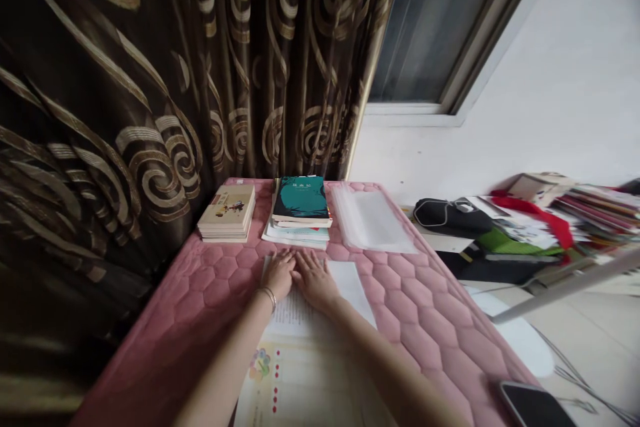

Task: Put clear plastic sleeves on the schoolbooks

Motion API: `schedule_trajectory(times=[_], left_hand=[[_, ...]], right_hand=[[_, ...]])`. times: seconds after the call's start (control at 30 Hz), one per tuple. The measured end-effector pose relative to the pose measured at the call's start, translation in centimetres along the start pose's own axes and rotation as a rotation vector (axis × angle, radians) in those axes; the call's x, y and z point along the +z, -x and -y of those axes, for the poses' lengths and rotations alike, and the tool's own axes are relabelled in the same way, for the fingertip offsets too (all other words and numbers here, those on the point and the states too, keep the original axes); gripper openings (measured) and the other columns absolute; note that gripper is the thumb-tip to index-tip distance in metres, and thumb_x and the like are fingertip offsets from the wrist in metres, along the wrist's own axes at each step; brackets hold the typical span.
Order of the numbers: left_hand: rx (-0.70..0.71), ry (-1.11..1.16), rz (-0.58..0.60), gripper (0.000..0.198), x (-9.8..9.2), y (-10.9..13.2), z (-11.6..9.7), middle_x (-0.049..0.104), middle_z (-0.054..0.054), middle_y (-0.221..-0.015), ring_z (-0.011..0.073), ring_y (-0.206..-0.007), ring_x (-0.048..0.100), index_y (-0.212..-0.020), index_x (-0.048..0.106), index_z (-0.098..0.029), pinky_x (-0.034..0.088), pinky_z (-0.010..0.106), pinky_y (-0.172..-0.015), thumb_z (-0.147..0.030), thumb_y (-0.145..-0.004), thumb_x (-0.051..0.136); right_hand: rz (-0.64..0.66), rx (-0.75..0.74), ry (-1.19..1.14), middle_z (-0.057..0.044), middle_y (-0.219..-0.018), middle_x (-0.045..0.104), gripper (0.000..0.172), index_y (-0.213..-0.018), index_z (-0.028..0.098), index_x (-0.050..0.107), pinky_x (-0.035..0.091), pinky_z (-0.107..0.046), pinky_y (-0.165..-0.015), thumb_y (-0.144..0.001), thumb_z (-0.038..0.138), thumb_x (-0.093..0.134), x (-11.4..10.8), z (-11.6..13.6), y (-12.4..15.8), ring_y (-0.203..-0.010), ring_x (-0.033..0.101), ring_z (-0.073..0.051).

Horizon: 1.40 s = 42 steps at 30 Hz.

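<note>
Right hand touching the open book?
Touching. The head view shows the right hand lying flat on the pages of the open book, with no gap visible.

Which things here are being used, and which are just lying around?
Being used:
left hand
right hand
open booklet, under both hands

Just lying around:
book stack
teal book
plastic sleeve
phone
black pouch
</note>
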State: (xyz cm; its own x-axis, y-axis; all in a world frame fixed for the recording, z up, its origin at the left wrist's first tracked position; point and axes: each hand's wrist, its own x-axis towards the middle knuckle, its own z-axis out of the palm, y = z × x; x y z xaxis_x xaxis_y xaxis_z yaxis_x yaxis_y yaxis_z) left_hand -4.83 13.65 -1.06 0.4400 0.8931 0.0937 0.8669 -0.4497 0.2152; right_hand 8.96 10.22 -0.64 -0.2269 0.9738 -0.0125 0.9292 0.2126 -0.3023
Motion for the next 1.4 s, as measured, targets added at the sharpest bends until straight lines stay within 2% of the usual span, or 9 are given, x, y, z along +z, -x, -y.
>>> schedule_trajectory(times=[0.13, 0.43, 0.67, 0.77, 0.9, 1.0, 1.07, 1.23, 1.4], left_hand=[[-0.021, -0.02, 0.007, 0.047, 0.2, 0.2, 0.4, 0.044, 0.009, -0.146, 0.0229, -0.137, 0.036, -0.139, 0.045, -0.021, 0.024, 0.05, -0.114, -0.019, -0.093, 0.035], [-0.234, -0.092, -0.025, 0.056, -0.1, 1.6, 1.7, 0.031, 0.012, -0.152, 0.0269, -0.141, 0.027, -0.143, 0.039, -0.015, 0.014, 0.058, -0.114, -0.042, -0.094, 0.034], [-0.309, -0.137, 0.041, 0.065, -1.1, 1.6, 1.4, 0.022, 0.02, -0.153, 0.0299, -0.144, 0.019, -0.144, 0.033, -0.005, 0.015, 0.053, -0.115, -0.045, -0.094, 0.033], [-0.331, -0.144, 0.074, 0.067, -1.5, 3.6, 1.2, 0.024, 0.026, -0.151, 0.0344, -0.142, 0.02, -0.142, 0.034, 0.002, 0.02, 0.051, -0.114, -0.042, -0.092, 0.037], [-0.27, -0.084, 0.02, 0.062, -1.1, 9.2, 1.2, 0.028, 0.024, -0.151, 0.0347, -0.141, 0.023, -0.139, 0.042, -0.003, 0.026, 0.048, -0.112, -0.044, -0.093, 0.036], [-0.189, -0.05, -0.016, 0.063, -0.4, 13.0, 1.1, 0.029, 0.017, -0.153, 0.0323, -0.143, 0.021, -0.142, 0.04, -0.011, 0.026, 0.049, -0.113, -0.049, -0.092, 0.037], [-0.18, -0.043, -0.034, 0.065, 0.1, 14.4, 0.8, 0.03, 0.016, -0.153, 0.0319, -0.143, 0.021, -0.143, 0.037, -0.012, 0.025, 0.049, -0.114, -0.051, -0.091, 0.039], [-0.24, -0.019, -0.119, 0.061, 0.8, 14.2, 0.0, 0.028, 0.019, -0.153, 0.0323, -0.142, 0.023, -0.141, 0.039, -0.009, 0.026, 0.05, -0.114, -0.044, -0.091, 0.041], [-0.271, 0.089, -0.203, 0.048, 1.4, 13.8, -0.9, 0.039, 0.019, -0.147, 0.0305, -0.138, 0.034, -0.136, 0.044, -0.012, 0.033, 0.049, -0.11, -0.032, -0.092, 0.042]], right_hand=[[-0.007, -0.006, -0.003, -0.01, -0.155, 0.022, 0.063, -0.15, 0.014, 0.023, 0.008, -0.049, -0.116, -0.098, 0.048, 0.019, 0.6, 0.6, -0.7, -0.145, 0.014, -0.023], [-0.018, 0.262, 0.102, -0.014, -0.155, 0.02, 0.066, -0.149, 0.008, 0.022, 0.008, -0.051, -0.115, -0.097, 0.048, 0.022, -1.0, -6.8, 2.2, -0.145, 0.014, -0.024], [-0.037, 0.252, 0.087, -0.014, -0.155, 0.021, 0.065, -0.148, 0.008, 0.025, 0.009, -0.052, -0.115, -0.097, 0.047, 0.025, -0.8, -8.2, 2.4, -0.145, 0.013, -0.025], [-0.083, 0.168, 0.015, -0.014, -0.154, 0.026, 0.063, -0.147, 0.008, 0.029, 0.014, -0.051, -0.115, -0.096, 0.044, 0.03, -0.5, -9.7, 2.8, -0.144, 0.015, -0.026], [-0.252, 0.072, -0.116, -0.018, -0.148, 0.037, 0.056, -0.137, 0.009, 0.046, 0.031, -0.046, -0.111, -0.091, 0.04, 0.038, 0.0, -11.7, 5.1, -0.14, 0.029, -0.028], [-0.37, 0.011, -0.155, -0.016, -0.146, 0.042, 0.049, -0.126, 0.014, 0.057, 0.034, -0.048, -0.109, -0.088, 0.041, 0.041, 0.7, -11.7, 8.5, -0.138, 0.031, -0.03], [-0.411, -0.011, -0.19, -0.013, -0.146, 0.041, 0.048, -0.128, 0.018, 0.055, 0.035, -0.05, -0.108, -0.087, 0.04, 0.042, 1.2, -11.0, 11.1, -0.138, 0.031, -0.03], [-0.485, 0.229, -0.449, -0.014, -0.123, 0.06, 0.046, -0.127, 0.024, 0.053, 0.053, -0.045, -0.086, -0.086, 0.044, 0.044, 1.9, -8.6, 15.8, -0.106, 0.062, -0.028], [-0.435, 0.357, -0.614, -0.007, -0.087, 0.07, 0.044, -0.112, 0.02, 0.057, 0.054, -0.035, -0.065, -0.079, 0.049, 0.048, 0.5, -7.0, 15.9, -0.077, 0.066, -0.024]])
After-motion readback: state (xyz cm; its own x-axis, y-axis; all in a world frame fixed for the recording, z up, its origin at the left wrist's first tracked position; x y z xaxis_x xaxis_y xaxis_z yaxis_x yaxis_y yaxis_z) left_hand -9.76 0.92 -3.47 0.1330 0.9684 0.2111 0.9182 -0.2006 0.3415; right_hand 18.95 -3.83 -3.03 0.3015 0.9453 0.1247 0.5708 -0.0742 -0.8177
